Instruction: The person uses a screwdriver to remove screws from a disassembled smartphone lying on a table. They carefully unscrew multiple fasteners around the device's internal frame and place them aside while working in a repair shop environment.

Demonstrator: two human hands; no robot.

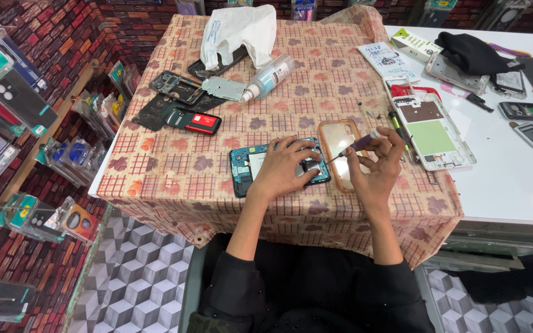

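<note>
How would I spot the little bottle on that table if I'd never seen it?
Start at the patterned tablecloth and look to its far edge, where a white plastic bag lies crumpled. Just right of the bag, the bottle lies tipped on its side. It is the only pale blue, white-nozzled cylinder among flat dark phone parts.
</note>
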